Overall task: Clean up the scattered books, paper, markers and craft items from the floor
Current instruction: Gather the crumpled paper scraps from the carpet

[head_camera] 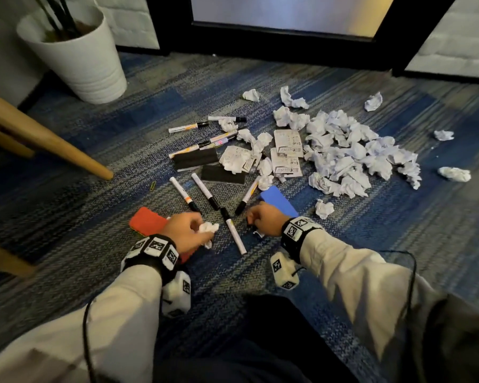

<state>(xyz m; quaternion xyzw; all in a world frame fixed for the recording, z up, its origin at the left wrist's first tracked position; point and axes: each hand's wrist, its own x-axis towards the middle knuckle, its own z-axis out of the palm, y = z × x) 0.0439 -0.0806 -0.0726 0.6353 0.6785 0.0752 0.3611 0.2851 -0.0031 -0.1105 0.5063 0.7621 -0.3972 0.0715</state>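
Observation:
My left hand [187,230] grips a crumpled paper ball [208,228] just above the carpet, over a red book [147,221]. My right hand [264,219] is curled round a small object whose white end shows at its lower edge, beside a blue book [278,200]. Between the hands lies a white marker [234,233]. Several more markers [205,190] lie ahead. A big heap of crumpled paper [349,150] lies at the right, and printed packets [286,153] and two black erasers [195,158] sit in the middle.
A white plant pot [80,56] stands at the far left. Wooden chair legs [47,139] slant in from the left. A dark door frame [274,42] runs along the back. A yellow paper clip [152,186] lies on the blue carpet.

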